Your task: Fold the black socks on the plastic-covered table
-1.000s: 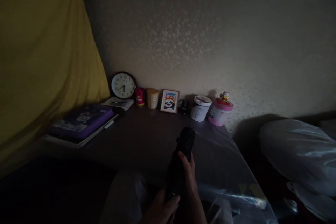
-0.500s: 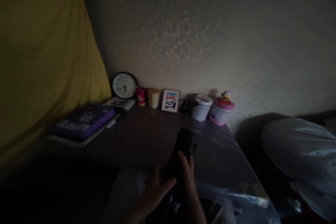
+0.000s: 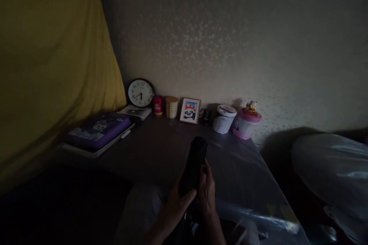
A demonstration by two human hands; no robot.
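A long black bundle that looks like a folded umbrella [image 3: 196,157] points up and away from me over the near part of the table. My left hand [image 3: 181,203] wraps its lower left side, the thumb lying across the front. On its right side my right hand [image 3: 207,187] presses with the fingers bent around the cloth. The lower end is lost in the dark between my wrists, where a small shiny spot shows.
Along the wall stand a clock [image 3: 141,93], a pink can [image 3: 158,105], a yellow tin [image 3: 171,108], a panda picture frame [image 3: 190,111], a white tub [image 3: 224,119] and a pink-lidded tub [image 3: 244,128]. A purple case [image 3: 99,132] lies left; a plastic-wrapped bundle [image 3: 330,164] sits right.
The small strap end that stuck out on the umbrella's right is out of sight. My right hand has shifted along that side, its fingers now closer together. The view has turned slightly left.
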